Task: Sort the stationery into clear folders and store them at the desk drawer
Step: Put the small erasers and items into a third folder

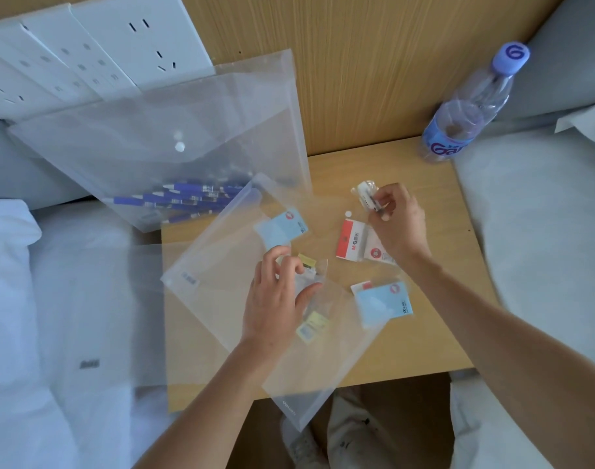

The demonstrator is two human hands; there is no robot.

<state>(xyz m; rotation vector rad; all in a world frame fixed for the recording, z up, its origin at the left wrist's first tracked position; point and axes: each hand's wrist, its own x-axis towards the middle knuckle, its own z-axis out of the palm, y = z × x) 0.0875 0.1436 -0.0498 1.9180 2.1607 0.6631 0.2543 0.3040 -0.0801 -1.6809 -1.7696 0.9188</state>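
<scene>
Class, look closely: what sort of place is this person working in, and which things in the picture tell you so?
Probably a hotel room or bedroom: a small wooden bedside table stands between two white-sheeted beds, with a wall panel of sockets and switches above it.

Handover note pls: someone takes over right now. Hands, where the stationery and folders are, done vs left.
Left hand: pinching a small clear packet at the open middle folder.
Right hand: holding a small wrapped item above the desk.
Done: blue pens are in the rear folder.
On the middle folder's area: two blue sticky-note packs, a red-and-white pack, yellow labels; whether each is inside cannot be told.
A third folder lies on the bedding, left.
Left: finish sorting, close folders, store them; no drawer in view.
</scene>
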